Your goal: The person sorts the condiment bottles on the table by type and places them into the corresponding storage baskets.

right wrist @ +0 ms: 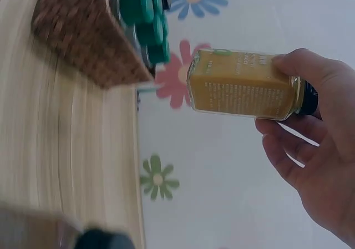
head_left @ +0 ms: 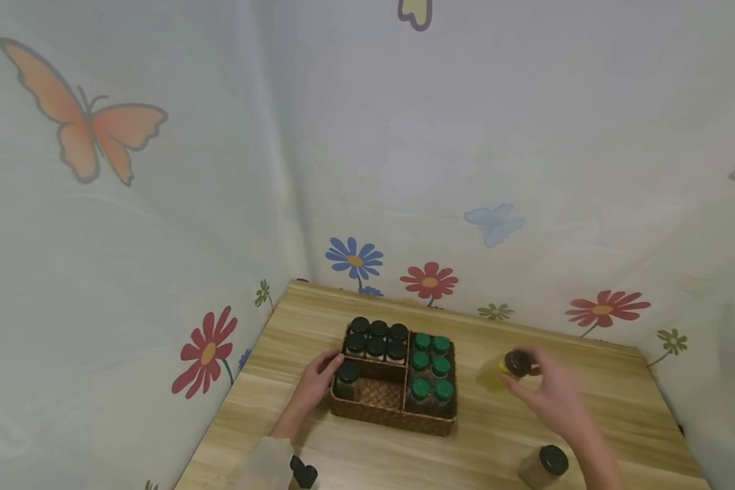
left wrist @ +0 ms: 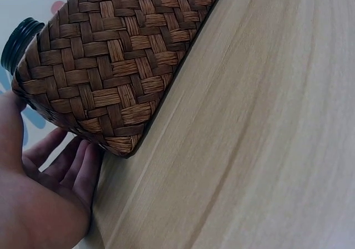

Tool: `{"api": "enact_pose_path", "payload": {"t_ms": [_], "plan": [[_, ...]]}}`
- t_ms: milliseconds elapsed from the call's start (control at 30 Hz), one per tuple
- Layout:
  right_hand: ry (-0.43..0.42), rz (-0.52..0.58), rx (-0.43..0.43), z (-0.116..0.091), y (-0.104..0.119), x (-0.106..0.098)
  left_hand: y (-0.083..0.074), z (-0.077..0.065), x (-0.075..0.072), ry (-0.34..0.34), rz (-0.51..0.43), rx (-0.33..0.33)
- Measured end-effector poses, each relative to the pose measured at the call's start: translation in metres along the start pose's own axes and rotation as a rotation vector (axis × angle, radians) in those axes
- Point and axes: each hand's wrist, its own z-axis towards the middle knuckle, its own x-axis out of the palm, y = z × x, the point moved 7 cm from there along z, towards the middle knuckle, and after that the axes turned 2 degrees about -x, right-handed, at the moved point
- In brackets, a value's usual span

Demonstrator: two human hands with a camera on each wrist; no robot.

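Note:
My right hand (head_left: pixel 554 391) holds a square glass spice jar (right wrist: pixel 238 85) near its black lid (head_left: pixel 517 363), off to the right of the basket. Yellow-brown powder fills the jar, and printed lettering shows on its side. At the left side of a brown woven basket (head_left: pixel 392 421) is my left hand (head_left: pixel 314 382), its thumb at the rim and its fingers against the weave (left wrist: pixel 111 66). One black-lidded jar (head_left: pixel 346 378) stands in the front left compartment. Several black-lidded jars (head_left: pixel 376 339) fill the back left compartment, and several green-capped jars (head_left: pixel 431 367) the right one.
Another black-lidded jar (head_left: pixel 545 467) is on the wood-grain table (head_left: pixel 484 442) at the front right. Small dark-topped containers (head_left: pixel 303 473) are near the left sleeve (head_left: pixel 263 466). A hanging cloth (head_left: pixel 404 170) printed with flowers and butterflies closes off the back and sides.

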Motion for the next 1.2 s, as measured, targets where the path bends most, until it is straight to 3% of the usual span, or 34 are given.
{"api": "enact_pose_path", "payload": {"t_ms": [200,367,633,900,1200], "plan": [[0.023,0.087,0.013,0.014,0.030,0.030,0.002,0.003,0.003,0.016,0.001,0.003],[0.006,0.168,-0.089,0.025,0.066,0.054,0.001,0.004,0.002,0.014,0.013,-0.008],[0.158,0.225,-0.190,0.033,0.110,0.114,0.000,0.004,0.000,0.017,0.011,-0.003],[0.237,0.142,-0.251,0.036,0.116,0.170,0.003,0.004,-0.001,-0.004,0.015,-0.019],[0.331,0.067,-0.275,0.043,0.117,0.211,0.005,0.005,0.000,-0.008,0.034,0.041]]}}
